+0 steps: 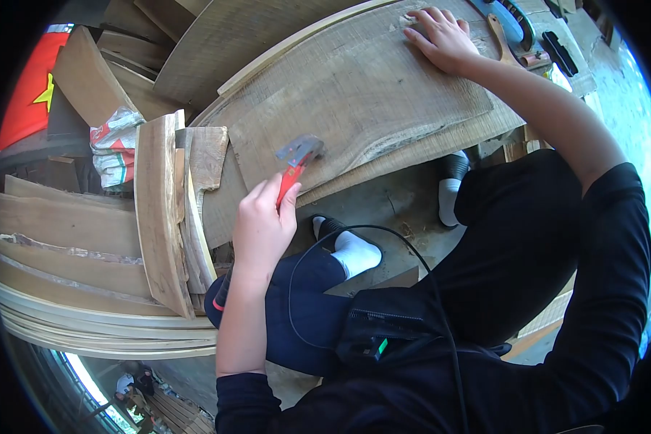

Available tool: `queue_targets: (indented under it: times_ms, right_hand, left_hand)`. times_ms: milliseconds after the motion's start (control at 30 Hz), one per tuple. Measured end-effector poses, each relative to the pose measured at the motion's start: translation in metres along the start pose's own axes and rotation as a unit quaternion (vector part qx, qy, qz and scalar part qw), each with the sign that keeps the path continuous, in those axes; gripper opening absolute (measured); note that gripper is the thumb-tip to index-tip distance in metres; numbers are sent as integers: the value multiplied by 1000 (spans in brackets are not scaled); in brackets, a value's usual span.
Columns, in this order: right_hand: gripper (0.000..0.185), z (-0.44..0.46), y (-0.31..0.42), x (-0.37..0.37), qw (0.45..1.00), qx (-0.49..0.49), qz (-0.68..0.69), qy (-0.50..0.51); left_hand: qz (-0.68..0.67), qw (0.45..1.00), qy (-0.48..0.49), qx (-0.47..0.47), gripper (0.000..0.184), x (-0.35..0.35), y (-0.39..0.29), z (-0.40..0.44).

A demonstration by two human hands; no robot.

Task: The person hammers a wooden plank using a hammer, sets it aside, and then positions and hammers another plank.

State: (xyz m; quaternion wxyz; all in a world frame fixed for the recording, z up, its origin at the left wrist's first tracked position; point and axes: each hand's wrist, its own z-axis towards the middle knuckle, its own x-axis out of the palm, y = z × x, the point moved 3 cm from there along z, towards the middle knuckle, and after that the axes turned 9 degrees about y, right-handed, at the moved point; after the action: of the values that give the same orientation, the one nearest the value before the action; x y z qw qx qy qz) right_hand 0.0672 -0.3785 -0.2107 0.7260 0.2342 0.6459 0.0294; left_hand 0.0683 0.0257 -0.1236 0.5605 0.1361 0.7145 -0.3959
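Observation:
In my left hand [264, 220] is a claw hammer [294, 163] with a red handle, my fingers wrapped round it. Its metal head, slightly blurred, is over the lower left part of a wide wooden board [325, 108]. The handle's dark lower end shows beside my forearm. At the board's far right end, my right hand [447, 42] rests on the surface with its fingers spread. A pale mark or chip lies by those fingertips; I cannot make out which. The board has a rough, wavy near edge and lies on another wooden piece.
A wooden-handled brush [500, 37], a blue tool [510, 22] and a black brush-like object [559, 53] sit beyond my right hand. Stacked planks [72, 275], a crumpled sack [116, 148] and a red cloth with a yellow star [29, 94] are at left. A black cable crosses my lap.

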Motion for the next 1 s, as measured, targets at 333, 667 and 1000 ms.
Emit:
queue_targets:
  times_ms: [333,667,1000]
  right_hand:
    - [57,13,-22,33,987,-13,-142,-69]
    - [58,14,-23,34,987,-9,-144,-65]
    - [58,17,-25,41,986,-3,-155,-64]
  left_hand:
    - [-33,998,19,40,24,8,-11,-22]
    - [-7,1000,-18,20,24,13,-13,22]
    - [37,998,-42,21,25,8,7,76]
